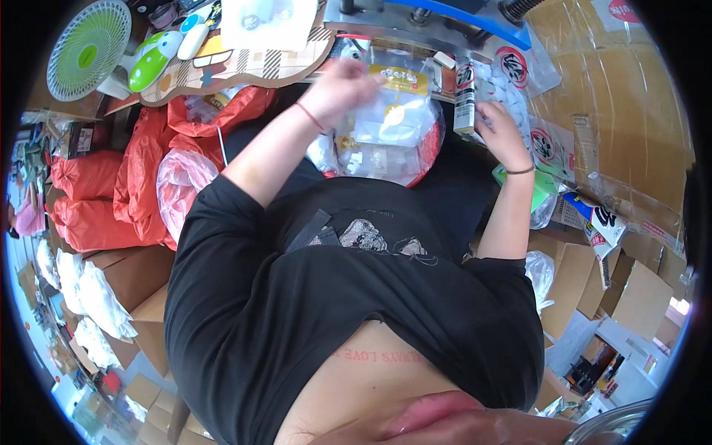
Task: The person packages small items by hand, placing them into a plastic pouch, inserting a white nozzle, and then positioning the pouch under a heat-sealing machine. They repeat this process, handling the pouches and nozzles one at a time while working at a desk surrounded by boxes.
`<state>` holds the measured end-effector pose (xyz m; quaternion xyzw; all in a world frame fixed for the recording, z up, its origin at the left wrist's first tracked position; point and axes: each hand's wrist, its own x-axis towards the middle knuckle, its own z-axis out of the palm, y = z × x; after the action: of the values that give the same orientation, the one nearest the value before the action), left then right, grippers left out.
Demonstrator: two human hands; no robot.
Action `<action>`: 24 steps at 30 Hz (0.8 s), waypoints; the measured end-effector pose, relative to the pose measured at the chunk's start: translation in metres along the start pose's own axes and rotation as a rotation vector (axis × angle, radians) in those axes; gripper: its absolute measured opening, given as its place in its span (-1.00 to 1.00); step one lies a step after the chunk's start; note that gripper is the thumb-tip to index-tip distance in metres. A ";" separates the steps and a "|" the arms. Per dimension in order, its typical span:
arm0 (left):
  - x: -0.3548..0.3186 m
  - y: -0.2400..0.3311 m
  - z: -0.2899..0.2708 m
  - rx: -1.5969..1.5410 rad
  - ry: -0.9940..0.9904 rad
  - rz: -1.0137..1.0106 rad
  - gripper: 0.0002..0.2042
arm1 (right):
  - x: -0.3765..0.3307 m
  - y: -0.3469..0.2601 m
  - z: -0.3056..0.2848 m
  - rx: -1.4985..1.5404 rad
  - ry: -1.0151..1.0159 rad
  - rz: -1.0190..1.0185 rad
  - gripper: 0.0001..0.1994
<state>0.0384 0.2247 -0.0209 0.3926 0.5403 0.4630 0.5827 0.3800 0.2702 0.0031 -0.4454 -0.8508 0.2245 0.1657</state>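
Near, packets are already gathered in a red bag; what is left cannot be judged. Farther, a narrow box seems touched by the right hand, and a yellow-banded packet is overlapped by the blurred left hand; neither grip can be told

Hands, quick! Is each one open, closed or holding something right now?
Left hand: blurred beside the clear plastic bag; can't tell if open or closed.
Right hand: at the narrow black-and-white box; can't tell if it's gripping.
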 end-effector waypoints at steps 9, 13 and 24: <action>-0.005 0.000 -0.119 1.661 0.273 0.808 -0.45 | -0.013 -0.008 -0.013 -0.042 0.133 0.269 -0.79; -0.016 -0.019 -0.120 1.289 0.199 0.711 -0.56 | -0.013 -0.023 -0.008 0.287 0.238 0.170 -0.84; -0.064 0.004 -0.027 0.520 -0.216 0.228 -0.75 | 0.036 -0.137 0.027 0.844 0.263 -0.014 -0.88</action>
<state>0.0120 0.1625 -0.0028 0.6337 0.5280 0.3272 0.4612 0.2531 0.2251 0.0558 -0.3578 -0.6591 0.4928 0.4413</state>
